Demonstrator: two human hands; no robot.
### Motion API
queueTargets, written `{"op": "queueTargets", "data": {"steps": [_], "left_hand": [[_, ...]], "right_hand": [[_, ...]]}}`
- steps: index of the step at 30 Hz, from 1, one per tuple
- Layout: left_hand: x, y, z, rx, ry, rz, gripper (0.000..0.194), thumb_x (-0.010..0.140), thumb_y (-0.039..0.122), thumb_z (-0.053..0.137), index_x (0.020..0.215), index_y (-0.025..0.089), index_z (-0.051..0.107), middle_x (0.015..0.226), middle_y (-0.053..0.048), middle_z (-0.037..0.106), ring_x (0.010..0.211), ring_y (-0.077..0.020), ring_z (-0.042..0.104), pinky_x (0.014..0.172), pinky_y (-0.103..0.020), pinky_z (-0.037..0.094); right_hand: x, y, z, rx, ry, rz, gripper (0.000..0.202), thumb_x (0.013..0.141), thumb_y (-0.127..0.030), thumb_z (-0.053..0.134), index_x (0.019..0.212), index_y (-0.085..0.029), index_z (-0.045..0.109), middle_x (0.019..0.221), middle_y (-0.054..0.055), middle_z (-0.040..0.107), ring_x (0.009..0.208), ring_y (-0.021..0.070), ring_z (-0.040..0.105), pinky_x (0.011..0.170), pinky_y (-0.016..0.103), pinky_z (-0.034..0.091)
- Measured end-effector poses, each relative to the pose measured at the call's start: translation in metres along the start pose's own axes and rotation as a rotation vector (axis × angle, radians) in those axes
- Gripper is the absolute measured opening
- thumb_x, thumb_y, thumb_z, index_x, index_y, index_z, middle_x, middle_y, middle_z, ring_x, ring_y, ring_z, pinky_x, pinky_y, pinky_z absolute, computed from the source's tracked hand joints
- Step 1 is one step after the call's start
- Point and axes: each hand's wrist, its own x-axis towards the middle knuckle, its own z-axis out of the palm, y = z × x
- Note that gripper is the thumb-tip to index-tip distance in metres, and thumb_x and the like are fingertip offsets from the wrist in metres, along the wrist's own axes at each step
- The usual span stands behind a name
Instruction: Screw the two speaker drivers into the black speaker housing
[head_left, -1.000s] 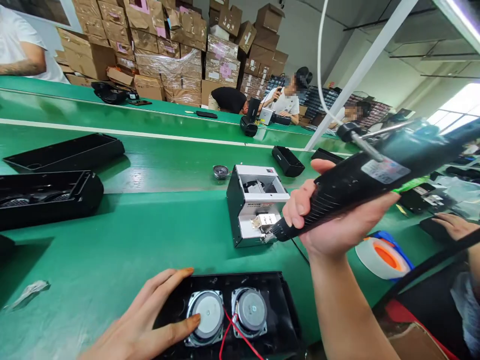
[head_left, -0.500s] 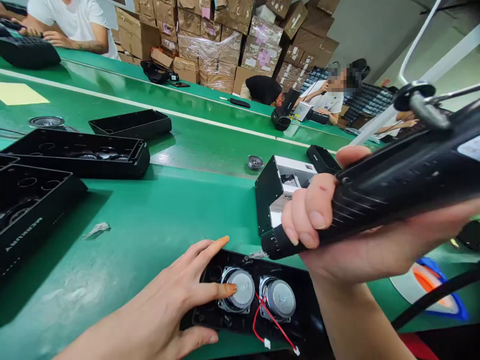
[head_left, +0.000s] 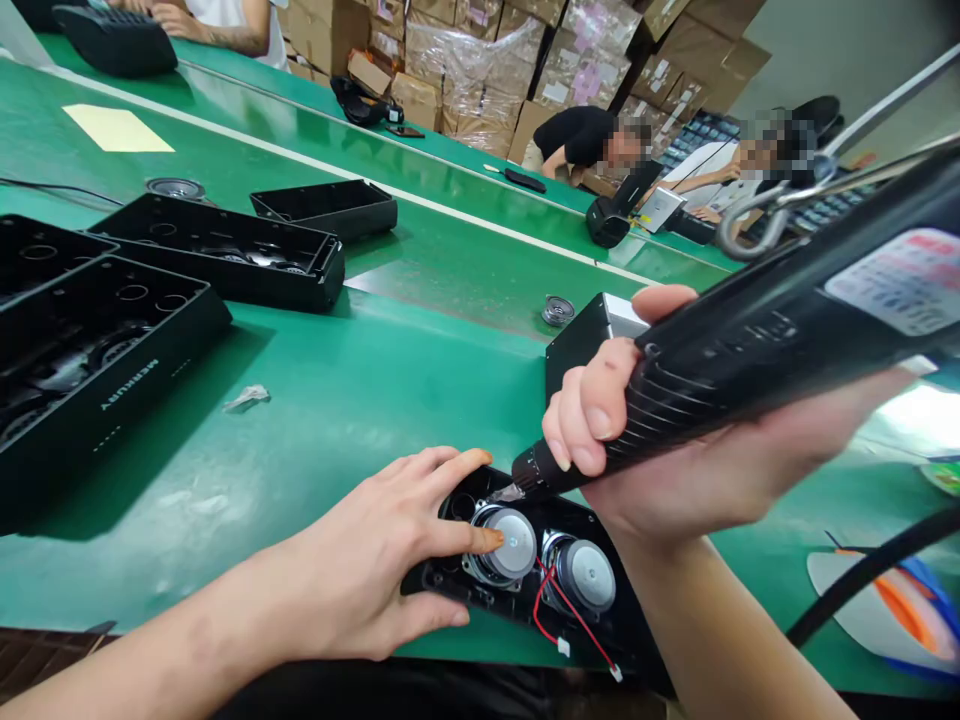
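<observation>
My right hand [head_left: 675, 450] is wrapped round a black electric screwdriver [head_left: 720, 350], whose tip meets the upper edge of a black speaker housing [head_left: 622, 620] near the left speaker. Inside the housing sit two round speakers, a left one [head_left: 517, 545] and a right one [head_left: 589, 577], with red wires [head_left: 555, 600] ending in white plugs. My left hand [head_left: 382, 550] lies over the housing's left end with fingers spread, one fingertip resting on the left speaker and the thumb at the near edge. The exact contact point of the bit is hard to make out.
Open black housings [head_left: 112, 370] stand at the left, with another [head_left: 330, 210] behind. A black and silver box [head_left: 577, 345] is beyond my right hand. A loose speaker [head_left: 557, 310], a plastic scrap [head_left: 247, 398] and a roll with orange and blue [head_left: 885, 610] lie about. People sit across the table.
The view has shifted, so the background sits further right. The screwdriver tip is now closer to the left speaker's upper edge. My left hand keeps its place on the housing.
</observation>
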Motion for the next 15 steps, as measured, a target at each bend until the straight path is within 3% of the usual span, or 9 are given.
{"op": "queueTargets", "data": {"steps": [7, 15], "left_hand": [[-0.003, 0.0, 0.001, 0.003, 0.036, -0.002, 0.061, 0.083, 0.039, 0.086, 0.14, 0.045, 0.063, 0.169, -0.005, 0.033, 0.147, -0.0422, 0.044, 0.114, -0.064, 0.048], [-0.001, -0.002, 0.003, -0.007, 0.045, 0.015, 0.062, 0.083, 0.038, 0.087, 0.14, 0.044, 0.063, 0.169, -0.007, 0.033, 0.147, -0.0448, 0.043, 0.114, -0.069, 0.045]], "right_hand": [[0.002, 0.025, 0.002, -0.098, 0.047, -0.078, 0.071, 0.093, -0.089, 0.042, 0.108, -0.024, 0.067, 0.057, -0.004, 0.055, 0.035, 0.0137, 0.045, 0.033, 0.024, 0.037], [0.001, 0.032, 0.002, -0.12, 0.039, -0.074, 0.065, 0.096, -0.084, 0.044, 0.108, -0.023, 0.065, 0.057, -0.005, 0.054, 0.035, 0.0129, 0.043, 0.032, 0.024, 0.034]]}}
